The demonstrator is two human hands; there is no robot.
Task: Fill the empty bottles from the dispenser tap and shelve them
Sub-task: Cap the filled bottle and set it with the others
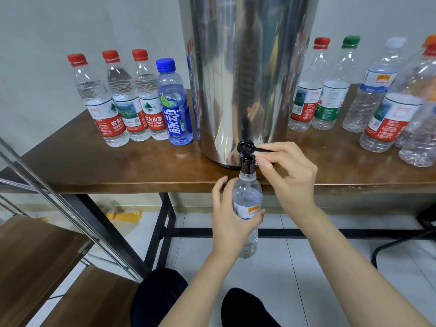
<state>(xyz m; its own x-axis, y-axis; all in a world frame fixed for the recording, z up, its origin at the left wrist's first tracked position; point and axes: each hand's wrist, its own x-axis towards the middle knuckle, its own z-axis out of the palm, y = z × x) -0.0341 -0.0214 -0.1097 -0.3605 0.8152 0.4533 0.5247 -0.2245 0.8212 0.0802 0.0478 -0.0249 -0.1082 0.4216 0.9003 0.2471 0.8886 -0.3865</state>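
head view: the bottle (247, 192) hangs upright under the tap (246, 151) of the steel dispenser (247, 67), its mouth at the spout, just off the counter (118, 166) edge. left grip (232, 215) wraps its labelled middle; right grip (287, 171) pinches the lever (265, 150). the thin clear plastic is probably soft and light when empty, heavier and slippery as it fills; best held round the label, unsqueezed.

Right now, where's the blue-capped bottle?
Head view: the blue-capped bottle stands on the wooden table, left of the steel dispenser. It is the rightmost of four capped bottles there, beside a red-capped bottle.
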